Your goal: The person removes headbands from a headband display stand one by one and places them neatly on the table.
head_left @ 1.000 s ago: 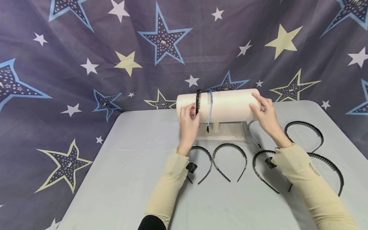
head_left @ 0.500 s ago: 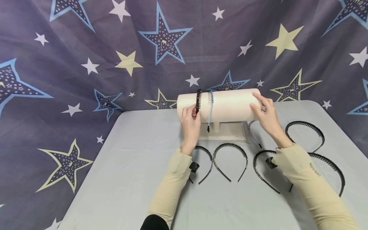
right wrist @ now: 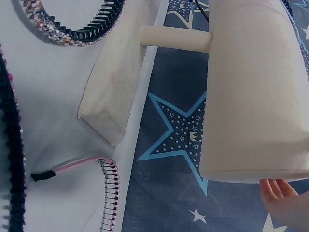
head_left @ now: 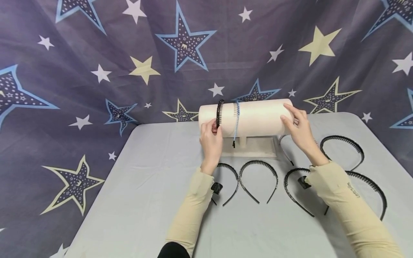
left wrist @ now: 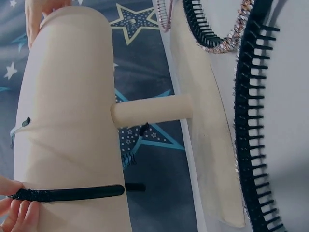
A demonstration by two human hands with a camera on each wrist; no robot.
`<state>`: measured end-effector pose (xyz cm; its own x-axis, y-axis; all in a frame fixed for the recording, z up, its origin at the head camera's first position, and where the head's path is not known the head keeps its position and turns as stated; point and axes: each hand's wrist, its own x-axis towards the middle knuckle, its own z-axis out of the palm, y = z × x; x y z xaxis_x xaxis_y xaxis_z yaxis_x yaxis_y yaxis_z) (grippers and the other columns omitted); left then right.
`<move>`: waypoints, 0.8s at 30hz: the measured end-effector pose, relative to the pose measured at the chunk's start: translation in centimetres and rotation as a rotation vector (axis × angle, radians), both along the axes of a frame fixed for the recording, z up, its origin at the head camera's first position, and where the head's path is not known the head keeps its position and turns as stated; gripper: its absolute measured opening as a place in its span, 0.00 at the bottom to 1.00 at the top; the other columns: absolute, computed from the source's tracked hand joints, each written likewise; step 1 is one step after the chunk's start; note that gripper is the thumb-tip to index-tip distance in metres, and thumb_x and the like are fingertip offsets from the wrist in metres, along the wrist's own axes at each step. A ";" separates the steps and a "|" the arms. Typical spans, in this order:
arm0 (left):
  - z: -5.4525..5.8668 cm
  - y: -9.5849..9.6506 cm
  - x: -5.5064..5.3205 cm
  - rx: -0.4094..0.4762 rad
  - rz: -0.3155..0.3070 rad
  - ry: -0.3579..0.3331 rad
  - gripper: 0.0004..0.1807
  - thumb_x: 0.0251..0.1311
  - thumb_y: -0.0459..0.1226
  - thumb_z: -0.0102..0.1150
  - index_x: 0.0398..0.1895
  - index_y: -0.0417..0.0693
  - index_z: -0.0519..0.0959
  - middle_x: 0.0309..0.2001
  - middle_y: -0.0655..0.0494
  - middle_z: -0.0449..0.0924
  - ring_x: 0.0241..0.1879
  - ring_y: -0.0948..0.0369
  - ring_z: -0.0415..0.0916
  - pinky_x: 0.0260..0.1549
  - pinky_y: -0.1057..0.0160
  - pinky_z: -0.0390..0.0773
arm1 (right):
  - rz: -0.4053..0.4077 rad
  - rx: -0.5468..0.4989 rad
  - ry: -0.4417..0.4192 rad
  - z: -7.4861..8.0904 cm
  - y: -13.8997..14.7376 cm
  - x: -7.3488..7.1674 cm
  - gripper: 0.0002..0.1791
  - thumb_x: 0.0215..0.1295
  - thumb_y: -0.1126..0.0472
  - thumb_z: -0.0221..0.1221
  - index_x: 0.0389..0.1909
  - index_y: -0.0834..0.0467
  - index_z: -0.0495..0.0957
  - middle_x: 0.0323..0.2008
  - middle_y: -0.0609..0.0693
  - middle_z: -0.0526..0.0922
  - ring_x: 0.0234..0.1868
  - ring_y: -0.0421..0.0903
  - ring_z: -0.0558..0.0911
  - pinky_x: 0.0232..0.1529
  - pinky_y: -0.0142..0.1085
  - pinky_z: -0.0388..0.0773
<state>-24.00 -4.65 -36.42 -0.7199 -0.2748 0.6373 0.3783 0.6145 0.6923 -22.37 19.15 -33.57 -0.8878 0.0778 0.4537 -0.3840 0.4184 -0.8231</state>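
A cream padded headband stand [head_left: 262, 116] has its roll lying crosswise on a short post. Round the roll's left part sits a black toothed headband [head_left: 219, 114], and my left hand [head_left: 211, 145] pinches its near arm. In the left wrist view, thumb and fingers grip the black headband's beaded part, while its smooth tip lies along the roll. A thin blue headband [head_left: 237, 122] hangs on the roll just to the right. My right hand [head_left: 300, 130] holds the roll's right end, thumb in front and fingers over the rim; the right wrist view shows fingertips [right wrist: 277, 187] at that end.
Below the roll is the stand's flat base [head_left: 258, 148]. Several dark toothed headbands, such as this one [head_left: 274, 173], lie in front. A pink headband [right wrist: 110, 188] lies right of the base, near another black headband [head_left: 359, 150]. A star-patterned curtain [head_left: 96, 89] hangs behind the table.
My left hand has slid the black headband slightly left along the roll, widening its gap to the blue one. The right hand stays at the roll's right end.
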 end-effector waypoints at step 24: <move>-1.1 -2.6 -0.1 0.083 0.033 0.077 0.12 0.48 0.27 0.59 0.39 0.36 0.78 0.30 0.47 0.73 0.27 0.58 0.74 0.27 0.69 0.77 | -0.007 0.007 0.004 0.0 0.0 0.0 0.23 0.63 0.65 0.49 0.59 0.66 0.62 0.46 0.61 0.59 0.49 0.60 0.68 0.55 0.35 0.70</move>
